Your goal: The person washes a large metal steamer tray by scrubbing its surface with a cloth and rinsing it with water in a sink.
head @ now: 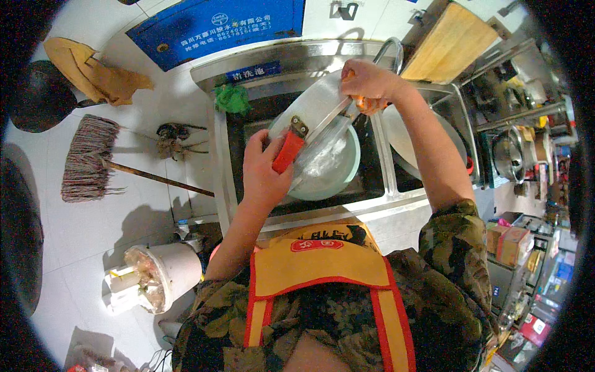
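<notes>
A silver metal pot (309, 104) is tilted on its side above the left sink compartment. My left hand (267, 169) grips it at its red side handle (289, 151). At the far rim, my right hand (369, 86) is closed around an orange scrubbing cloth or pad (365, 103), pressed against the pot; its exact kind is partly hidden by my fingers. Below the pot, a pale green basin (354, 160) holds rippling water, and the pot covers part of it. The curved metal faucet (395, 46) rises just behind my right hand.
The steel sink (388, 167) has a right compartment with a large round pan (418, 135). Green netting (232, 98) hangs on the left rim. A wooden board (451, 42) leans behind. Leftward are a mop (90, 158) and a filled white bucket (179, 269). Shelves (525, 109) stand right.
</notes>
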The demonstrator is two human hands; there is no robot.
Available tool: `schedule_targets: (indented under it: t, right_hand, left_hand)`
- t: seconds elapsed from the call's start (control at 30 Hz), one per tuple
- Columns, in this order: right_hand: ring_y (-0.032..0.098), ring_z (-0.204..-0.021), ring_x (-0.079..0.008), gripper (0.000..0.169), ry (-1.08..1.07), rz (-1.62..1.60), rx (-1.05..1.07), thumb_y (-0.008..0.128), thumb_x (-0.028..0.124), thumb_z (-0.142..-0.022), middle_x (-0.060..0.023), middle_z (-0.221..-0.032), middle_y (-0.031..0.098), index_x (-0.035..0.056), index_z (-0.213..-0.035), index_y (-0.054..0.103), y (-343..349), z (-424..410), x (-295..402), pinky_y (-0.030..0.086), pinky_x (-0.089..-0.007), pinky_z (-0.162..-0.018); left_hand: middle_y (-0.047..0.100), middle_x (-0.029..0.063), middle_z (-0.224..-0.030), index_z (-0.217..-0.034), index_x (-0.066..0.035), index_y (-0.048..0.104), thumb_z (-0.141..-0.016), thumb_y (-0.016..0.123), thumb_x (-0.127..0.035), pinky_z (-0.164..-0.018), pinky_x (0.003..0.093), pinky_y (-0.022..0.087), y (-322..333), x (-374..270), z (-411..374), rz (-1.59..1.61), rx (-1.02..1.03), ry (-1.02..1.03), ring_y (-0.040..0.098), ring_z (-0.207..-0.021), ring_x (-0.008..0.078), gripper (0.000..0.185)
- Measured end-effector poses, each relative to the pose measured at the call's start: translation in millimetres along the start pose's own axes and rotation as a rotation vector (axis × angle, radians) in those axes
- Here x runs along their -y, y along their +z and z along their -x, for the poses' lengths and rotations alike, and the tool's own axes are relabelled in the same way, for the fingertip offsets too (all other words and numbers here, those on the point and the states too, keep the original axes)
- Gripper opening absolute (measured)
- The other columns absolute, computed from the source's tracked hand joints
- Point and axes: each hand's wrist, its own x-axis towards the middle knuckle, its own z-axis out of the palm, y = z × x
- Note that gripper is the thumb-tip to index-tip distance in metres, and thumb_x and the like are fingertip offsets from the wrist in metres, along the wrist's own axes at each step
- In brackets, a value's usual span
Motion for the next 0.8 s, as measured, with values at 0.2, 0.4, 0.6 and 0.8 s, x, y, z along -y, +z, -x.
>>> schedule_targets:
  t: [0.2,0.4,0.6,0.8]
  right_hand:
    - [0.060,-0.079,-0.0220,0.042,-0.051,-0.004,0.012,0.067,0.033,-0.073,-0.0127,-0.088,0.064,0.0006,-0.098,0.057,-3,0,-7,0.049,-0.0340,-0.071]
    - [0.061,-0.079,-0.0219,0.035,0.036,-0.005,0.098,0.065,0.027,-0.074,-0.0108,-0.085,0.062,0.0001,-0.095,0.056,-3,0,10,0.050,-0.0343,-0.070]
    - [0.063,-0.080,-0.0314,0.021,-0.225,0.258,-0.448,0.064,0.022,-0.081,-0.0160,-0.085,0.062,0.0061,-0.092,0.057,36,12,23,0.051,-0.0416,-0.069]
    - [0.061,-0.082,-0.0364,0.012,-0.398,0.307,-0.530,0.059,0.018,-0.082,-0.0136,-0.088,0.061,0.0068,-0.086,0.058,79,20,73,0.051,-0.0456,-0.069]
  left_hand:
    - [0.046,0.0199,-0.130,-0.120,-0.002,0.056,-0.074,0.069,-0.012,-0.100,0.0430,0.041,-1,-4,0,-0.012,0.026,-0.012,0.048,-0.118,0.0387,0.049]
    - [0.046,0.0189,-0.132,-0.119,-0.003,0.057,-0.074,0.070,-0.013,-0.101,0.0430,0.040,3,2,-1,-0.010,-0.015,-0.022,0.047,-0.120,0.0386,0.048]
    - [0.051,0.0197,-0.117,-0.120,-0.008,0.061,-0.071,0.067,-0.008,-0.095,0.0423,0.041,5,3,-5,0.034,-0.112,0.025,0.050,-0.109,0.0373,0.049]
    - [0.051,0.0188,-0.125,-0.115,-0.003,0.060,-0.076,0.070,-0.014,-0.097,0.0419,0.042,0,6,-5,0.024,-0.050,-0.055,0.051,-0.114,0.0378,0.041]
